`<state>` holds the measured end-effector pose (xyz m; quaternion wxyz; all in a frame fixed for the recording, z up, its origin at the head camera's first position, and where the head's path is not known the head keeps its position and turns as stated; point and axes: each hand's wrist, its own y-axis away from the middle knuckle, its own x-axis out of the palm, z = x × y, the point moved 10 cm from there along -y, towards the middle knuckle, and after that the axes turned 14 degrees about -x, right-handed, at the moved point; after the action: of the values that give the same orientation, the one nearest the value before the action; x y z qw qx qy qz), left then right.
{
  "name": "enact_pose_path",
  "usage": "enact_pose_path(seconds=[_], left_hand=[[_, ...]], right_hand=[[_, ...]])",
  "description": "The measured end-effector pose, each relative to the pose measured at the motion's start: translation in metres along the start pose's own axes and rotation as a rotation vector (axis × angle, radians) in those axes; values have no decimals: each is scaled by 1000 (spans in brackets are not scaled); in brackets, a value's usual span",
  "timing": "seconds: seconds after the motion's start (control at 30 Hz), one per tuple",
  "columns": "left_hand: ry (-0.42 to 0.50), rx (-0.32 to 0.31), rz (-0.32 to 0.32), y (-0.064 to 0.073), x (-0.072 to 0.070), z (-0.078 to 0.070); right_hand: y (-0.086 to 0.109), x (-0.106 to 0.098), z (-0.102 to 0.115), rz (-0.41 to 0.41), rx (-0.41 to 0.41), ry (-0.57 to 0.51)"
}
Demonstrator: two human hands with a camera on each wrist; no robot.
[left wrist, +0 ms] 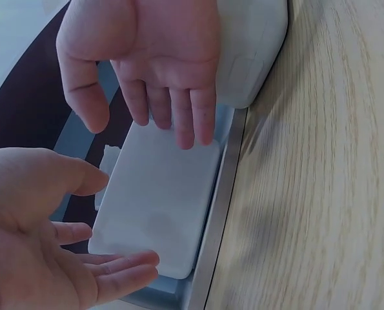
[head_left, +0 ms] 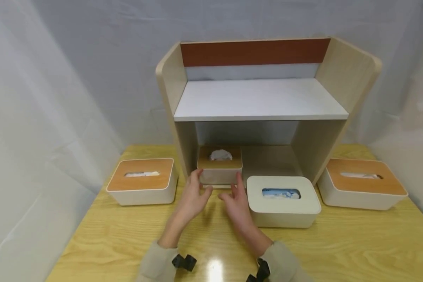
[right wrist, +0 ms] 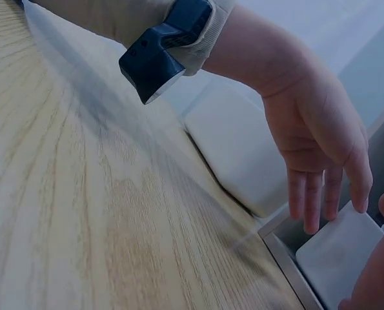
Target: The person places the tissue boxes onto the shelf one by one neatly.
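A small tissue box (head_left: 221, 176) with a wood-toned lid and a tuft of tissue stands inside the lower left of the shelf unit. My left hand (head_left: 193, 197) is at its front left corner, fingers extended. On the other side, at the front right corner, is my right hand (head_left: 237, 200), its fingers also extended. Both palms face the box's white front (left wrist: 159, 194) in the left wrist view. The fingertips are close to the box; whether they touch it cannot be told. Neither hand grips anything.
The shelf unit (head_left: 261, 98) has a white upper board. A cream tissue box (head_left: 283, 219) stands before its lower right. Wood-lidded tissue boxes flank it, one on the left (head_left: 148, 196), one on the right (head_left: 359, 199). All rests on a wooden table (head_left: 109, 239).
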<state>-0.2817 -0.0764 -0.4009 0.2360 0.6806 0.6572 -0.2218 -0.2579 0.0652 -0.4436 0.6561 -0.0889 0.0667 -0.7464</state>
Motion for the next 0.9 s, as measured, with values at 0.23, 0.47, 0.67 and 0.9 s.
enact_pose_path(seconds=[0.23, 0.47, 0.67, 0.9], left_hand=[[11, 5, 8, -3, 2, 2], [37, -3, 9, -3, 0, 2], [56, -1, 21, 1, -1, -4], [55, 27, 80, 14, 7, -19]], right_hand=[[-4, 5, 0, -23, 8, -6], [-4, 6, 7, -9, -32, 14], [5, 4, 35, 112, -127, 82], [17, -30, 73, 171, -191, 146]])
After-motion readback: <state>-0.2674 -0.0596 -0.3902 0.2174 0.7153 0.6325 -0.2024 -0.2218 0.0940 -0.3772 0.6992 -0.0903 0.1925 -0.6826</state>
